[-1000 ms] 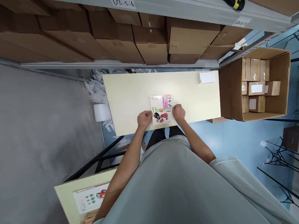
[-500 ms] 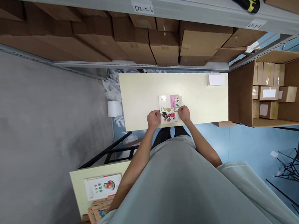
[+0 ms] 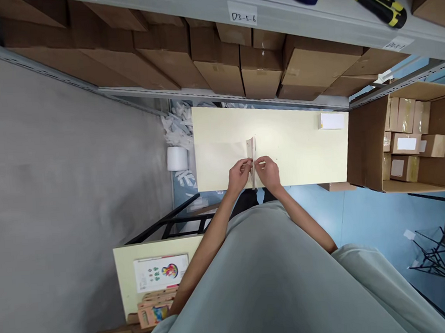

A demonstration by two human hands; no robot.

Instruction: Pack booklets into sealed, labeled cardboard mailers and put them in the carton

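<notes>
A thin booklet point(image 3: 251, 149) is held on edge over the pale table, its narrow side facing up, so its printed cover hardly shows. My left hand point(image 3: 239, 174) pinches it from the left side. My right hand point(image 3: 267, 173) grips it from the right, fingers close to those of the left. At the table's back right lies a small white box point(image 3: 332, 120).
The pale table point(image 3: 305, 156) stands below a shelf of cardboard boxes point(image 3: 260, 73). An open carton point(image 3: 364, 142) with small boxes adjoins its right end. A white roll point(image 3: 177, 158) and paper scraps lie left. Another booklet point(image 3: 161, 273) rests on a side table.
The booklet has gone from lying flat, cover up, to standing on edge. Both hands have come closer together around it. The whole view has shifted slightly.
</notes>
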